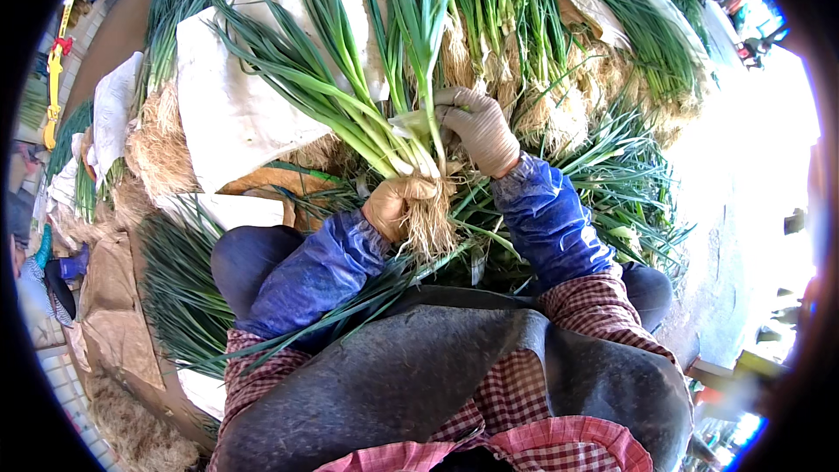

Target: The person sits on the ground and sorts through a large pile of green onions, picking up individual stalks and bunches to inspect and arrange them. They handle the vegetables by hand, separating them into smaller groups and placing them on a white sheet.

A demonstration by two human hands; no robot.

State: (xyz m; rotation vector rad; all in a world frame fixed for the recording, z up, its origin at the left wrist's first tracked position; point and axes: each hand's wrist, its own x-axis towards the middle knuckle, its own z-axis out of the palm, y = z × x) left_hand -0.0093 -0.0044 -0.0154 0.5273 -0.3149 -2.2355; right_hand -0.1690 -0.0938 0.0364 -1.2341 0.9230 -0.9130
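Note:
My left hand (396,205), in a pale glove, is closed around the root end of a bunch of green onions (367,121). The pale roots hang below the fist, and the green leaves fan up and to the left. My right hand (477,128), also gloved, is at the white stalks on the bunch's right side, its thumb and fingers pinching a pale, thin leaf sheath (409,122). Both hands are above my lap, with a dark apron (393,360) across it. Loose green leaves (609,190) lie in a heap beyond and right of my right forearm.
Piled green onions with roots (547,111) stand ahead and to the right. White sheets (223,105) lie over bundles ahead and left. More onions (183,282) lie by my left knee, near brown sacking (118,308) and a root pile (134,423). A person's legs show at far left.

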